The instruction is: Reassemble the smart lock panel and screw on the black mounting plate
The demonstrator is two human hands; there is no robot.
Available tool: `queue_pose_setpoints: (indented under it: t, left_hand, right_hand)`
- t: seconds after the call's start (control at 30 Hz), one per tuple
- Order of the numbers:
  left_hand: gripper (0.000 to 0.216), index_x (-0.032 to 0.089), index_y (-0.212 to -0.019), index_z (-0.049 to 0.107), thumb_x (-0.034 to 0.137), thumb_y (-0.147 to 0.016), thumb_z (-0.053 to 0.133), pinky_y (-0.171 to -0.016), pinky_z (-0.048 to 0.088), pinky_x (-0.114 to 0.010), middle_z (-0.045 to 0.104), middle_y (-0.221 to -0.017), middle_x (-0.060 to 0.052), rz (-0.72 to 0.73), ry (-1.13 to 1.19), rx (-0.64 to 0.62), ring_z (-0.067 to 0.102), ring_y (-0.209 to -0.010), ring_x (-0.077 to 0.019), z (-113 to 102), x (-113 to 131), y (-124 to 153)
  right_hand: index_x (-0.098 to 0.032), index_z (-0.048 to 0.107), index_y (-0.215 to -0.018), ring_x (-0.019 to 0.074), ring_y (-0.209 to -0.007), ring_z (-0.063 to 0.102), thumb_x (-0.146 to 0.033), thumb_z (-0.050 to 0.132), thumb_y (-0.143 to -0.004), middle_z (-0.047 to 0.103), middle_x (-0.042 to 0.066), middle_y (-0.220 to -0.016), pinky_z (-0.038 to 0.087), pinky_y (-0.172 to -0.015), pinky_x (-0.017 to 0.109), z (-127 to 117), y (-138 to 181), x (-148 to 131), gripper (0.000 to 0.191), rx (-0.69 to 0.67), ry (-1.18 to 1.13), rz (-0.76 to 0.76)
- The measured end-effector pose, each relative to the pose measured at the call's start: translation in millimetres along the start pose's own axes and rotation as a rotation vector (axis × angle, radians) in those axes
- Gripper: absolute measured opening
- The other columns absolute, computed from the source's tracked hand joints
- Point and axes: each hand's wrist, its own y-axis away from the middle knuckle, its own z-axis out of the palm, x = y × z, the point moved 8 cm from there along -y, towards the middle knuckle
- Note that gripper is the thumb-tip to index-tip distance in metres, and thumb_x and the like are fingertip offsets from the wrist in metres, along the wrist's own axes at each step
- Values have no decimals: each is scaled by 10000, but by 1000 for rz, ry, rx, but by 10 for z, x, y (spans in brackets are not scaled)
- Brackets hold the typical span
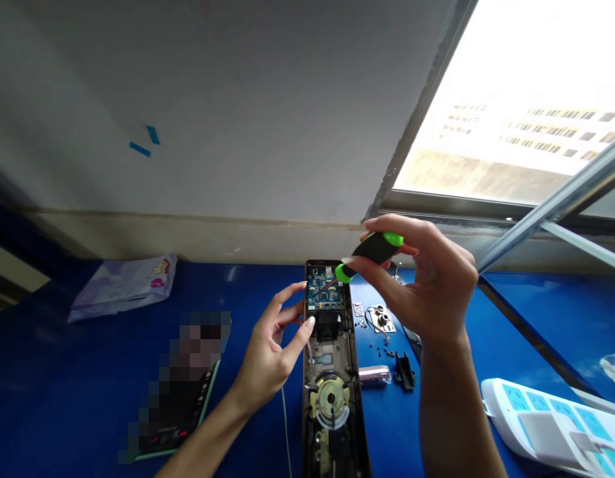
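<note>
A long dark device housing [332, 362] lies opened on the blue table, its inside facing up. At its far end sits a blue circuit board [325, 290], and a round metal part, likely a speaker, [331, 398] is set lower down. My left hand [277, 342] steadies the housing's left edge, thumb on top near the board and fingers along the side. My right hand [422, 279] is closed round the black and green handle of a screwdriver [374, 250]. The screwdriver is tilted, its thin shaft reaching down over the circuit board; whether the tip meets a screw is too small to tell.
Right of the housing lie a small camera module [382, 318], several tiny screws, a black plastic bracket [404, 372] and a pink cylinder [374, 376]. A white power strip [556, 425] is at right, a phone [182, 398] and plastic packet [123, 285] at left. A metal bar [551, 212] slants at right.
</note>
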Motion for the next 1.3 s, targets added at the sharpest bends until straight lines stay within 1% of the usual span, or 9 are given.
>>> queue_pose_setpoints:
  t: [0.23, 0.43, 0.57, 0.63, 0.77, 0.9, 1.0, 1.17, 1.3]
  left_hand:
    - [586, 219, -1451, 519, 441, -958, 747, -1134, 555, -513, 820, -1198, -146, 2, 8, -8, 771, -1201, -311, -139, 54, -71]
    - [641, 198, -1479, 502, 478, -955, 743, -1109, 576, -528, 820, -1175, -155, 14, -21, 4, 782, -1175, -320, -187, 57, -135]
    - [564, 202, -1461, 538, 496, -999, 675, -1099, 585, -466, 792, -1257, -145, 20, -91, 138, 761, -1215, -297, -172, 6, -64]
    - [488, 235, -1461, 560, 479, -1042, 612, -1138, 557, -451, 724, -1407, -139, 48, -162, 221, 698, -1325, -290, -169, 6, 31]
    - [405, 303, -1437, 622, 399, -1044, 614, -1277, 393, -564, 442, -1708, -101, 129, -467, 252, 416, -1585, -346, -80, 130, 305]
    - [509, 401, -1493, 599, 363, -990, 672, -1209, 401, -728, 85, -1834, -45, 233, -798, 74, 252, -1632, -474, 200, 270, 568]
    - [723, 426, -1559, 531, 379, -885, 788, -1134, 437, -795, -71, -1836, -39, 306, -941, -5, 250, -1594, -570, 395, 304, 670]
    - [859, 414, -1573, 502, 155, -803, 782, -1133, 509, -704, -42, -1838, -33, 320, -983, 57, 315, -1581, -531, 451, 306, 625]
    - [833, 403, -1563, 506, 161, -815, 785, -1156, 497, -694, -22, -1836, -39, 328, -972, 60, 297, -1597, -524, 408, 313, 515]
  right_hand:
    - [-282, 730, -974, 143, -695, 741, -264, 914, -798, 719, -36, -858, 618, -516, 259, -408, -23, 48, 255, 287, 14, 92]
    - [-223, 665, -885, 175, -591, 731, -432, 934, -760, 702, -17, -756, 579, -425, 256, -610, 158, 442, 363, 361, 96, 499]
    - [-223, 602, -852, 170, -527, 696, -567, 958, -657, 685, -30, -668, 586, -462, 265, -658, 603, 734, 532, 362, 9, 847]
    - [-237, 556, -878, 194, -659, 762, -583, 939, -682, 756, 13, -791, 607, -549, 261, -610, 921, 829, 552, 334, -70, 1001]
    - [-231, 495, -784, 215, -670, 773, -556, 964, -634, 742, 15, -725, 600, -643, 282, -226, 1616, 923, 590, 122, -422, 1278]
    - [-222, 523, -813, 220, -670, 763, -579, 918, -667, 754, 28, -795, 582, -646, 307, 29, 2095, 870, 552, 24, -509, 1345]
    - [-216, 547, -817, 194, -606, 711, -560, 916, -672, 701, -1, -714, 534, -610, 284, 153, 2272, 802, 525, -36, -487, 1342]
    - [-229, 528, -819, 211, -611, 718, -616, 814, -770, 683, 13, -756, 516, -585, 293, 180, 2346, 670, 484, -65, -305, 1264]
    - [-234, 541, -866, 182, -589, 675, -576, 703, -872, 699, 31, -829, 473, -566, 286, 146, 2360, 574, 378, -105, -96, 1166]
